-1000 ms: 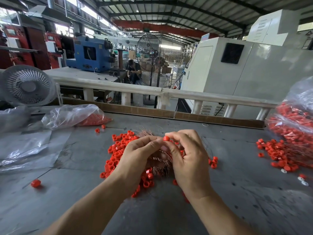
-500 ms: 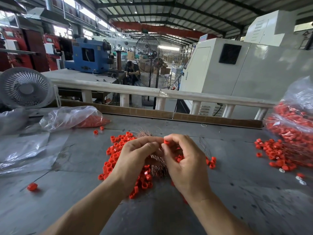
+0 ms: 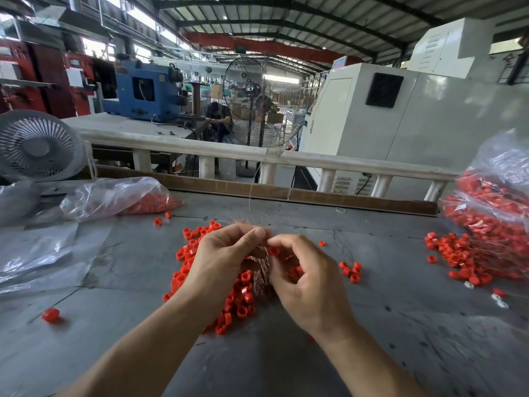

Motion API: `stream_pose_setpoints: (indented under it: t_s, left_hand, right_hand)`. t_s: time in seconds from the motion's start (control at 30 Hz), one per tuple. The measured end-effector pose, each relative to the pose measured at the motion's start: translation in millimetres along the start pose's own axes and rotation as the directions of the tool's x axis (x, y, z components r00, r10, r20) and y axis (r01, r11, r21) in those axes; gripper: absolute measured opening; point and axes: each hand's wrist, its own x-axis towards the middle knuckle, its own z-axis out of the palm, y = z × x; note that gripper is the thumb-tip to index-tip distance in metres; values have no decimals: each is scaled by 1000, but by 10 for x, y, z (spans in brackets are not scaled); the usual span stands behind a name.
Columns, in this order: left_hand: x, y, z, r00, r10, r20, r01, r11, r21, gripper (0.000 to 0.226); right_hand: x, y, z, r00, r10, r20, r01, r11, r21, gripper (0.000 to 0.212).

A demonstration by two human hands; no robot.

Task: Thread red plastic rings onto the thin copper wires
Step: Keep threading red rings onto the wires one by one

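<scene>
Left hand [image 3: 226, 259] grips the bundle of copper wires [image 3: 259, 267] over the pile of red rings [image 3: 234, 299]. Right hand [image 3: 306, 279] pinches one red ring [image 3: 274, 250] beside the left thumb, one wire [image 3: 251, 202] standing up.

- We log a grey worktable [image 3: 400, 325] at six o'clock.
- White railing [image 3: 315, 161], twelve o'clock.
- Desk fan [image 3: 37, 146], ten o'clock.
- Pedestal fan [image 3: 254, 101], steel-trussed roof above.
</scene>
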Motion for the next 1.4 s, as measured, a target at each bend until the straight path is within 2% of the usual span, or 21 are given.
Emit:
stream_pose_setpoints:
  t_s: [0.3, 0.43, 0.57, 0.67, 0.73, 0.83, 0.93, 1.07, 1.27, 1.33, 1.4]
  left_hand:
    - [36, -12, -7, 996, -9, -90, 1, 996, -85, 6]
    - [49, -24, 16, 995, 9, -101, -14, 999, -51, 3]
    - [67, -34, -22, 994, 14, -111, -9, 999, 44, 6]
    - [76, -57, -81, 988, 52, -146, -23, 981, 193, 20]
    - [81, -54, -99, 984, 88, -157, -43, 962, 268, 28]
    - [71, -46, -98, 982, 115, -147, -65, 950, 306, 32]
    - [66, -53, -103, 982, 115, -151, -60, 943, 328, 26]
    - [58, -45, -131, 980, 114, -165, -38, 913, 406, 20]
    - [60, -13, -193, 968, 140, -209, 16, 796, 605, 14]
    - [57, -1, -210, 968, 144, -207, 23, 767, 641, 14]
    - [49, 27, -221, 967, 142, -209, 35, 744, 667, 12]
  right_hand:
    - [21, -17, -14, 974, 175, 142, -197, 968, 155, 14]
    - [33, 24, -61, 968, 197, 153, -218, 966, 141, 13]
    - [68, 153, -154, 964, 262, 45, -264, 964, 29, 13]
    - [128, 364, -296, 918, 385, -90, -395, 905, -157, 14]
    - [151, 526, -422, 862, 483, -155, -507, 817, -274, 11]
    - [130, 734, -590, 742, 643, -189, -650, 623, -435, 9]
    - [110, 855, -669, 657, 730, -191, -704, 502, -503, 8]
    - [96, 919, -659, 621, 762, -182, -700, 435, -567, 9]
    - [93, 956, -659, 564, 812, -153, -695, 366, -619, 18]
    - [98, 926, -652, 578, 802, -150, -682, 375, -628, 22]
    - [110, 875, -643, 630, 760, -162, -674, 432, -599, 20]
